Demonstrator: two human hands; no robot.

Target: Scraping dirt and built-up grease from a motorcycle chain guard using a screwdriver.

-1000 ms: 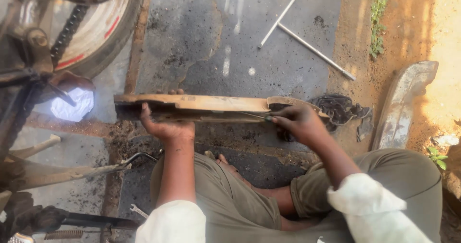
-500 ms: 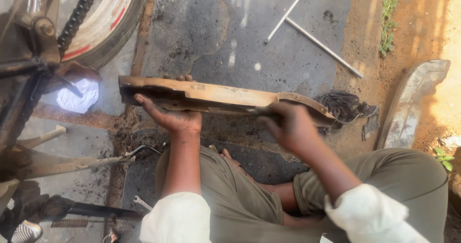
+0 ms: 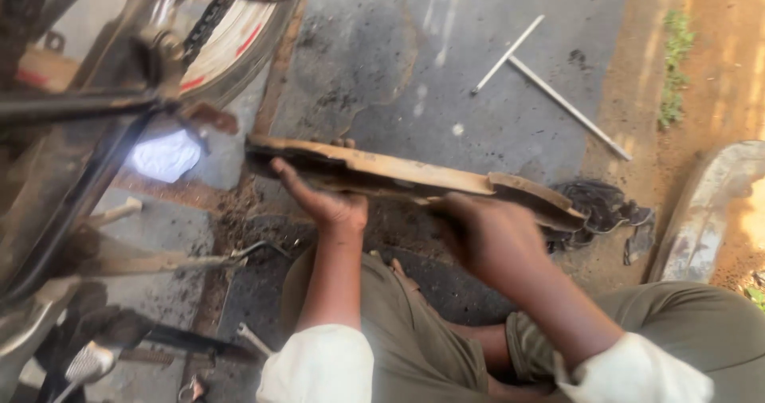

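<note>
While both hands grip, left, right, long rusty panel

Oil-stained concrete floor — sunlit orange dirt and grass alongside.

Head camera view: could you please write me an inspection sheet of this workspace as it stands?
Surface: stained dark concrete floor, dirt strip on the right.
Job's things: long rusty curved metal cover, held level in both hands.
Clutter: two thin metal rods; black rag; curved metal piece.
Grippers: left hand grips the cover's left part; right hand its right part.
Cables: nothing seen.
Surroundings: motorcycle wheel and chain upper left.
</note>
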